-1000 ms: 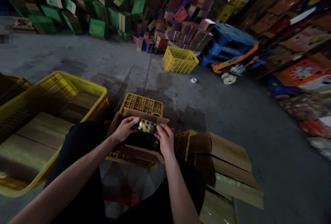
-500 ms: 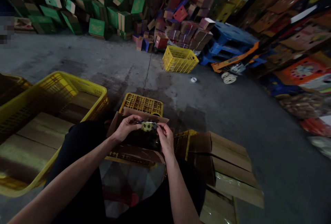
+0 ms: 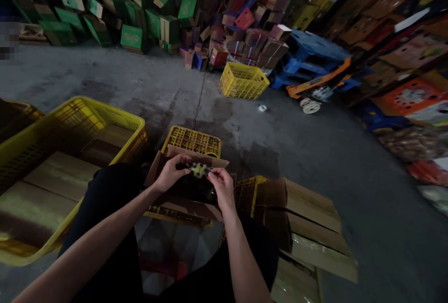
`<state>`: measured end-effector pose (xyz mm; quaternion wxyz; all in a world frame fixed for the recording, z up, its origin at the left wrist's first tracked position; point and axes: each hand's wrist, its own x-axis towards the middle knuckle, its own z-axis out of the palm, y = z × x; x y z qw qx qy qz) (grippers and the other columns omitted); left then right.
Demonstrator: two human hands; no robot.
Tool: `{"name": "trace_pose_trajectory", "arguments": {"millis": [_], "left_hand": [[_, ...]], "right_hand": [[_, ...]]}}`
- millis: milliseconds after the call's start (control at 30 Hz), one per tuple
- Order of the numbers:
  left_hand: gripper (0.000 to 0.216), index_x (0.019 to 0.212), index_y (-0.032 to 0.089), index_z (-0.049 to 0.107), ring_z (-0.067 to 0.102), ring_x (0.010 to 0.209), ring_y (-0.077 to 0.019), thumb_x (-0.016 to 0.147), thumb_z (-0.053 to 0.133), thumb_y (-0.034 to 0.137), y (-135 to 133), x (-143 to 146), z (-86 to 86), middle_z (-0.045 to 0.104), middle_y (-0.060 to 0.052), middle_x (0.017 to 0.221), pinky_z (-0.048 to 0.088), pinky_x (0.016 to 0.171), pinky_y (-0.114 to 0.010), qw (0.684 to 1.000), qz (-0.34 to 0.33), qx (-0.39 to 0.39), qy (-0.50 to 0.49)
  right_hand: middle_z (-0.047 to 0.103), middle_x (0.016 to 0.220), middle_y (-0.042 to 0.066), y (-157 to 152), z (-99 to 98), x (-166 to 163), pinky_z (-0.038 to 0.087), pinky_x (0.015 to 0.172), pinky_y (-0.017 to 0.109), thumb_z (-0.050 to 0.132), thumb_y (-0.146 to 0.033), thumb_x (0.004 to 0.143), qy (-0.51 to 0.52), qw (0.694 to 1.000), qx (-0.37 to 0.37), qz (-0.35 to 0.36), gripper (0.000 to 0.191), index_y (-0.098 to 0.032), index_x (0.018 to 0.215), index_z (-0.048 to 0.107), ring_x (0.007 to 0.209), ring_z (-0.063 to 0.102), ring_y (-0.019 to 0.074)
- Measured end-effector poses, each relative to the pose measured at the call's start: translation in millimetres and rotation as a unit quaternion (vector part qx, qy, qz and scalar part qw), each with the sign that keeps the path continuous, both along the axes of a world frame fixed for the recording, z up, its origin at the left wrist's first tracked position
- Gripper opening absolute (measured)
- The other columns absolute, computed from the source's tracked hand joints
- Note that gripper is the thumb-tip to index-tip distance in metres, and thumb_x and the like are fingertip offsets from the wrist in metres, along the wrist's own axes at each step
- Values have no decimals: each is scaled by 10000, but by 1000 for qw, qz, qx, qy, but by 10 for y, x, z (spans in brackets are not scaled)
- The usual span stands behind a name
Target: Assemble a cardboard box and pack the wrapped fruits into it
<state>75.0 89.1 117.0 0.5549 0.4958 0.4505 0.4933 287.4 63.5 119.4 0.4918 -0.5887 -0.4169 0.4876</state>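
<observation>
In the head view, both hands meet over an open box (image 3: 196,207), holding one small thing between them. The left hand (image 3: 168,175) grips the near end of it on its side, thumb and fingers pinched. The right hand (image 3: 224,185) pinches the opposite end, fingers bent. The spotted thing (image 3: 199,170), pale yellow with dark spots, hangs between the fingertips, above the box's far half; it is too small to tell exactly what it is.

The box has its flaps spread and dark contents too dim to make out. It sits on a yellow crate (image 3: 192,139), whose grid shows beyond the far flap. The person's dark-clad legs (image 3: 105,228) flank it, with something red (image 3: 178,269) on the floor (image 3: 297,149) between them.

To the left stands a large yellow bin (image 3: 75,114) with brown cartons (image 3: 63,174) inside. Beside the right leg lie more cartons (image 3: 311,202), some with shiny tape. Further off are a yellow basket (image 3: 243,81), a white ring (image 3: 262,108), blue pallets (image 3: 308,51) and heaped green boxes (image 3: 132,38).
</observation>
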Motion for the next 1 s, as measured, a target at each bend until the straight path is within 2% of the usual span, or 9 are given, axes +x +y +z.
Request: {"name": "trace_pose_trajectory", "arguments": {"millis": [100,233,333,400,467,533,667,867,1000], "left_hand": [[350,1042,199,728,623,978,-212,696,779,204,-17,12,-4,698,-40,995,460,964,-324,999,0,-32,-37],[391,1101,209,689,640,999,-222,720,749,266,-6,19,-26,693,-47,1034,537,913,-388,970,18,-153,-186],[451,1169,216,672,665,979,-236,798,731,466,21,9,-52,699,-85,1097,575,850,-415,947,30,-227,-223],[586,1217,215,668,691,943,-256,825,656,652,23,2,-60,710,-118,1119,585,813,-419,938,-7,-276,-207],[669,1235,210,670,708,910,-268,810,628,726,10,-1,-55,719,-137,1118,588,793,-415,930,-60,-307,-192],[614,1218,210,682,703,950,-266,790,720,648,-9,0,-43,710,-132,1157,586,817,-402,934,-92,-291,-188],[534,1202,218,689,648,1117,-278,744,849,441,-30,-2,-24,663,-113,1268,570,895,-416,951,-87,-214,-204],[679,1338,278,611,634,1154,-291,719,874,375,-42,11,-5,673,-99,1272,552,895,-390,962,-95,-171,-189],[642,1314,237,637,633,1143,-260,720,866,311,-52,39,-22,684,-82,1255,490,992,-360,975,-104,-109,-165]], "right_hand": [[720,952,37,-6,33,-2,516,912,369,762,-409,719,-25,999,23,1,217,-239,811,663,966,662,241],[721,1068,51,-20,109,-8,480,976,367,734,-376,748,-34,998,50,11,163,-242,799,657,1087,642,254],[719,1091,48,-31,157,-18,470,980,353,722,-357,760,-30,997,64,23,139,-240,788,653,1101,639,246],[717,1097,46,-40,185,-29,465,986,349,713,-342,769,-29,996,77,41,121,-239,783,649,1097,641,241],[712,1106,47,-50,210,-39,464,993,352,699,-329,783,-33,994,89,62,101,-243,785,647,1095,642,239],[696,1144,57,-60,230,-44,465,1001,362,687,-326,796,-50,991,99,76,85,-248,795,654,1137,624,249],[625,1301,77,-54,236,-34,468,1014,381,686,-350,798,-55,991,105,62,113,-249,849,685,1248,566,276],[730,1136,58,4,186,-5,512,977,401,738,-438,779,6,1000,28,11,374,-268,1110,699,1101,658,269],[751,1123,47,3,135,35,523,962,398,748,-424,773,-20,999,1,49,320,-269,1053,754,1050,686,268]]}}
